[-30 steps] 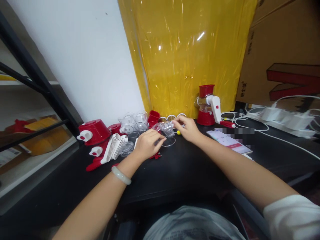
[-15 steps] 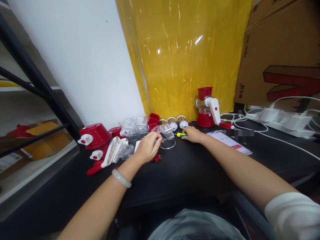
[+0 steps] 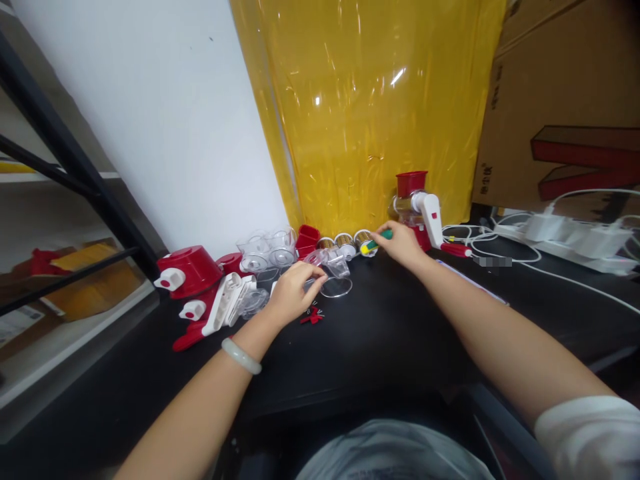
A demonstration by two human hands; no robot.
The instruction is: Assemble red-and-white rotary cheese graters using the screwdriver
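My right hand (image 3: pixel 403 245) grips a screwdriver (image 3: pixel 376 243) with a green and yellow handle, its thin shaft pointing left. Just behind that tool stand metal grater drums (image 3: pixel 363 239) with white ends. My left hand (image 3: pixel 296 290) is closed in a pinch; anything between its fingertips is too small to make out. Beside those fingertips lie a clear plastic part (image 3: pixel 336 260) and a clear ring (image 3: pixel 337 287). Small red pieces with screws (image 3: pixel 313 316) rest on the black table below the left hand.
A red-and-white rotary grater (image 3: pixel 413 200) stands behind my right hand. Red bases (image 3: pixel 191 268), white crank handles (image 3: pixel 223 305) and clear housings (image 3: pixel 269 249) crowd the left. A phone (image 3: pixel 473 283), cables and a power strip (image 3: pixel 520 235) lie right.
My right hand has risen and moved away from me, lifting the screwdriver off the tabletop area near the drums. My left hand stays almost in place, still pinched.
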